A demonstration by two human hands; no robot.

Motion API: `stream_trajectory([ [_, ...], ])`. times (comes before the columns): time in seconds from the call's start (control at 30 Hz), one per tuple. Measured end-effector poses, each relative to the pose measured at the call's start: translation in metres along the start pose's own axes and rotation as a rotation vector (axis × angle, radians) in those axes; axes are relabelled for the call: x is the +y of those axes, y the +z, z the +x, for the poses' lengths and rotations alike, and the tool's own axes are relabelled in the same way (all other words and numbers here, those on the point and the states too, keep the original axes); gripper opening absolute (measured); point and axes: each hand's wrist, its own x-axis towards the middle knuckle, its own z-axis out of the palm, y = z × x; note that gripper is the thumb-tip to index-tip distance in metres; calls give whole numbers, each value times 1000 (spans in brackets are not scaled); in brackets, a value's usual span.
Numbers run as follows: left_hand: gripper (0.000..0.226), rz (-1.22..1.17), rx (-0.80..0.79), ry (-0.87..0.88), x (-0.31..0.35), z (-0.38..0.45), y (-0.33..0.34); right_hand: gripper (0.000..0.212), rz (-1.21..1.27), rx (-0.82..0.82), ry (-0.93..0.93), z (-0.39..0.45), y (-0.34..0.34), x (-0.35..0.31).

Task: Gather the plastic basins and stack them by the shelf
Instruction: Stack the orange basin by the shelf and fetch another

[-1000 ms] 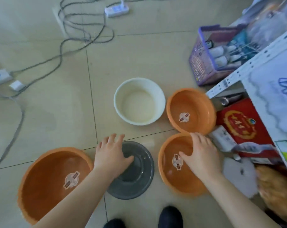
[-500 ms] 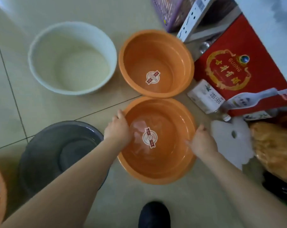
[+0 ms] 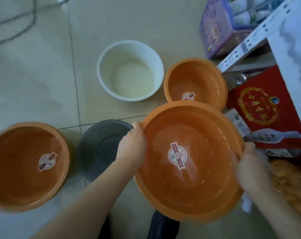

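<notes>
With both hands (image 3: pixel 189 157) gripping opposite rims of the basin (image 3: pixel 189 183), the smaller orange basin (image 3: pixel 196 80) lies straight ahead, slightly right.

The floor (image 3: pixel 34 75) is of large beige tiles with thin dark joints. A grey cable (image 3: pixel 16 30) lies on it at the far left. At the far right a purple plastic basket (image 3: pixel 215 31) stands on the floor, with pale bottles inside, blurred. Nearer, a red box (image 3: pixel 267 114) with a gold emblem lies flat, and a clear bottle (image 3: pixel 274 137) lies across its near edge. A small white carton (image 3: pixel 239 123) touches the red box. A dark shoe (image 3: pixel 163 226) shows at the bottom edge
</notes>
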Motion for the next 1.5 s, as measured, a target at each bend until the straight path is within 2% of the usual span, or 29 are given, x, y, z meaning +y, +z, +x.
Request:
stream_trajectory([
  [0.13, 10, -41, 159, -151, -70, -33, -100, 19, 54, -42, -224, -21, -34, -114],
  [0.3, 11, -55, 378, -389, -201, -81, -189, 26, 69, -101, -558, -65, -1, -272],
  [0.47, 11, -107, 436, -645, -322, -111, -204, 26, -36, -174, -822, -121, 72, -385],
  [0.6, 17, -107, 441, -739, -391, -103, -182, 28, -125, -152, -947, -137, 138, -437],
  [0.77, 34, -104, 448, -784, -434, -79, -144, 29, -207, -121, -999, -130, 198, -465],
  [1.0, 34, -77, 362, -831, -460, -44, -96, 24, -312, -102, -996, -107, 255, -458],
  [1.2, 29, -165, 400, -845, -471, -31, -76, 30, -295, -117, -1016, -101, 275, -457],
  [1.27, 36, -150, 340, -879, -471, -34, -78, 43, -309, -143, -1007, -102, 270, -457],
  [1.4, 94, -79, 238, -938, -470, -45, -86, 94, -415, -170, -1023, -105, 247, -458],
  [1.5, 109, -102, 213, -965, -469, -48, -85, 108, -423, -241, -958, -107, 242, -463],
])
